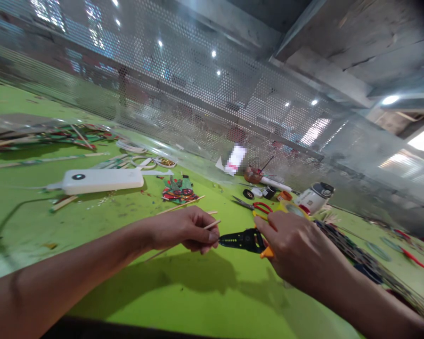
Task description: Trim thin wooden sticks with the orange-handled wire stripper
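Note:
My left hand (189, 228) pinches a thin wooden stick (212, 225), one end of which sticks out past the fingertips towards the right. My right hand (297, 240) is wrapped round the orange handles of a pair of wire strippers (242, 240) with black jaws. The tip of the jaws meets the fingertips of my left hand; whether it grips anything there is hidden by the fingers. Just behind my right hand lie scissors (249, 204) with red and yellow handles. Beyond my left hand rests another thin stick (182, 205) on the green table (183, 301).
A white device (104, 181) with a black button and a cable lies left. Behind my left hand is a heap of green-and-red scraps (178, 189). A tape roll (293, 208) and a white-and-grey container (315, 197) stand right. A perforated screen (198, 89) borders the far edge.

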Demonstrator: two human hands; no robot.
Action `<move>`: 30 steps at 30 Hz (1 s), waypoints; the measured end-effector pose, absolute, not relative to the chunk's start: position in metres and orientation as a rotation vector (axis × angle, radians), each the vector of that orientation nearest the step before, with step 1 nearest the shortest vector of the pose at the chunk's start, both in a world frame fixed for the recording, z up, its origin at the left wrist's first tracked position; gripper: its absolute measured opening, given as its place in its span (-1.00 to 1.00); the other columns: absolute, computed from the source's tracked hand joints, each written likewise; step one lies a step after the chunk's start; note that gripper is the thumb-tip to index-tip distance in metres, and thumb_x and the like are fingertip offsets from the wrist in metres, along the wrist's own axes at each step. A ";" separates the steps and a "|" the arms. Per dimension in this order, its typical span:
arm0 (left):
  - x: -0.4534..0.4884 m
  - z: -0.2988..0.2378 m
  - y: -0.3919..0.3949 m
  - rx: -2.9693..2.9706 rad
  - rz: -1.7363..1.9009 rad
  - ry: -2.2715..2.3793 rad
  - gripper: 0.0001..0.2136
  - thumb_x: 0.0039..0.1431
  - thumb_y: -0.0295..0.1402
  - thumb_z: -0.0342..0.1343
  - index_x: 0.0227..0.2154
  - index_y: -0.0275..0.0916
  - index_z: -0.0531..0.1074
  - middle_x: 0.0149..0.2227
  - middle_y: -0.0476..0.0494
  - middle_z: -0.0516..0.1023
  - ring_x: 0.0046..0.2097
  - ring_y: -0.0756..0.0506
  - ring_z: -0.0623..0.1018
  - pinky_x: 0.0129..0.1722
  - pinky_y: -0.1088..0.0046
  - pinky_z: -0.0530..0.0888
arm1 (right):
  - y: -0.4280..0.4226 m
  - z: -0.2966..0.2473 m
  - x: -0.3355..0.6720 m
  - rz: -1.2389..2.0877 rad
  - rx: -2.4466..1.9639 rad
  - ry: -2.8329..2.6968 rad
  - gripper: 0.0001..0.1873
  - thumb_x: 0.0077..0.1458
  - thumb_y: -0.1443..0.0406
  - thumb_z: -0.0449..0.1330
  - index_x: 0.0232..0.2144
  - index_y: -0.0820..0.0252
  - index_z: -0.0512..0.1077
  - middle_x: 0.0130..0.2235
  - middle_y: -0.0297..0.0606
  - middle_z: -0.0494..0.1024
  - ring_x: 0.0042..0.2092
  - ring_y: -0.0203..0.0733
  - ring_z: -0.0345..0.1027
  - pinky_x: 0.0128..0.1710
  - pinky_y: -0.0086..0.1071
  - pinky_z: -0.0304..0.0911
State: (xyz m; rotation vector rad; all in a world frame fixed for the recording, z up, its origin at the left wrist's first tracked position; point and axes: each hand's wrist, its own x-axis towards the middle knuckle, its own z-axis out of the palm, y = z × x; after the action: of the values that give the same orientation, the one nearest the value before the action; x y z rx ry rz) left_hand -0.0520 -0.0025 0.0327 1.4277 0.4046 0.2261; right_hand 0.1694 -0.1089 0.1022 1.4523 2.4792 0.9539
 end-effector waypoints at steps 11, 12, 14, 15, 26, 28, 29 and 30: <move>-0.050 0.030 -0.001 1.439 0.232 0.390 -0.79 0.08 -0.29 0.17 -0.51 -0.33 0.35 -0.55 0.01 0.36 -0.56 0.10 0.21 -0.57 0.61 0.10 | -0.106 0.089 0.174 0.815 1.554 2.481 -0.68 -0.17 0.53 0.05 -0.32 0.21 0.43 -0.49 -0.24 0.39 -0.45 -0.17 0.23 -0.45 -0.33 -0.03; -0.050 0.030 -0.001 1.442 0.234 0.392 -0.79 0.07 -0.29 0.17 -0.52 -0.33 0.34 -0.55 0.01 0.36 -0.56 0.10 0.21 -0.57 0.61 0.10 | -0.106 0.089 0.174 0.805 1.563 2.478 -0.68 -0.17 0.53 0.05 -0.33 0.21 0.43 -0.49 -0.24 0.39 -0.45 -0.17 0.23 -0.45 -0.33 -0.03; -0.050 0.030 -0.001 1.447 0.235 0.396 -0.78 0.06 -0.28 0.17 -0.52 -0.32 0.34 -0.56 0.02 0.35 -0.56 0.10 0.20 -0.57 0.61 0.09 | -0.105 0.089 0.173 0.778 1.583 2.463 -0.67 -0.18 0.53 0.05 -0.33 0.22 0.43 -0.49 -0.24 0.40 -0.45 -0.18 0.24 -0.45 -0.34 -0.04; -0.050 0.030 -0.001 1.450 0.234 0.397 -0.78 0.06 -0.27 0.17 -0.52 -0.32 0.34 -0.56 0.02 0.35 -0.57 0.10 0.20 -0.58 0.61 0.09 | -0.106 0.089 0.172 0.764 1.593 2.453 -0.67 -0.19 0.53 0.05 -0.33 0.21 0.43 -0.48 -0.24 0.40 -0.44 -0.17 0.24 -0.45 -0.34 -0.04; -0.049 0.031 -0.002 1.517 0.235 0.413 -0.78 0.07 -0.26 0.15 -0.52 -0.32 0.34 -0.56 0.03 0.36 -0.57 0.10 0.19 -0.57 0.59 0.10 | -0.110 0.098 0.163 0.606 1.673 2.330 -0.78 -0.14 0.44 0.10 -0.36 0.18 0.42 -0.44 -0.20 0.44 -0.40 -0.10 0.31 -0.44 -0.32 -0.03; -0.048 0.032 -0.003 1.547 0.238 0.426 -0.78 0.08 -0.25 0.14 -0.51 -0.32 0.35 -0.56 0.03 0.37 -0.57 0.10 0.21 -0.55 0.59 0.13 | -0.110 0.098 0.163 0.603 1.670 2.320 -0.80 -0.14 0.44 0.11 -0.38 0.17 0.42 -0.44 -0.20 0.44 -0.40 -0.10 0.31 -0.44 -0.32 -0.04; -0.048 0.032 -0.003 1.563 0.239 0.429 -0.78 0.09 -0.25 0.14 -0.51 -0.32 0.35 -0.56 0.03 0.37 -0.56 0.10 0.22 -0.55 0.59 0.14 | -0.110 0.098 0.163 0.601 1.668 2.318 -0.80 -0.15 0.45 0.11 -0.39 0.17 0.41 -0.45 -0.21 0.44 -0.41 -0.11 0.30 -0.44 -0.32 -0.05; -0.048 0.032 -0.003 1.576 0.238 0.431 -0.78 0.09 -0.25 0.14 -0.50 -0.32 0.35 -0.56 0.03 0.38 -0.56 0.10 0.22 -0.54 0.59 0.15 | -0.110 0.098 0.163 0.603 1.666 2.318 -0.80 -0.16 0.45 0.11 -0.40 0.17 0.41 -0.46 -0.21 0.43 -0.41 -0.12 0.30 -0.45 -0.32 -0.06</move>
State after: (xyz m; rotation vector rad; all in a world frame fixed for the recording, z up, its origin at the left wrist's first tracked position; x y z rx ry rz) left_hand -0.0484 -0.0031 0.0317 1.5760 0.4310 0.2385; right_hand 0.1625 -0.1104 0.0981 1.6661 2.3183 0.6029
